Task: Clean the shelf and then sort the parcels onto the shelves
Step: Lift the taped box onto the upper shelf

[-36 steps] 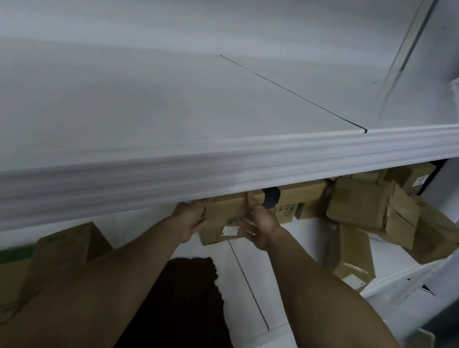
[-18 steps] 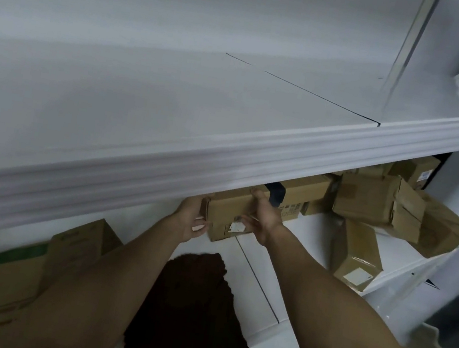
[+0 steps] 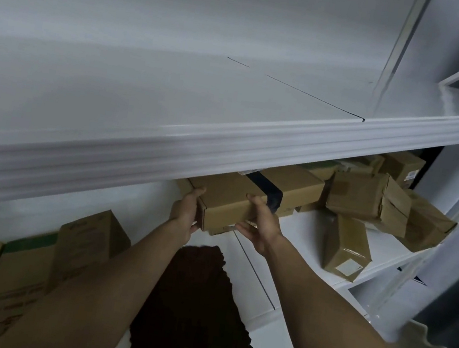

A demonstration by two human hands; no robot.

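Forearms reach up from below the frame toward the lower shelf, and beneath them a dark brown cloth lies flat on that shelf. Left of the left hand stand tall cartons with a green strip. Both hands are closed around one parcel: the left hand cups its near left corner, the right hand has its thumb on top and fingers underneath. The parcel sits just beyond the hands, partly tucked under the lip of the upper shelf, apparently lifted off the lower shelf. It is a long plain brown cardboard box with a dark tape band across it. Drawing it out level, clear of that lip, should avoid a snag. Beyond the right hand lies a loose heap of smaller parcels, some tilted.
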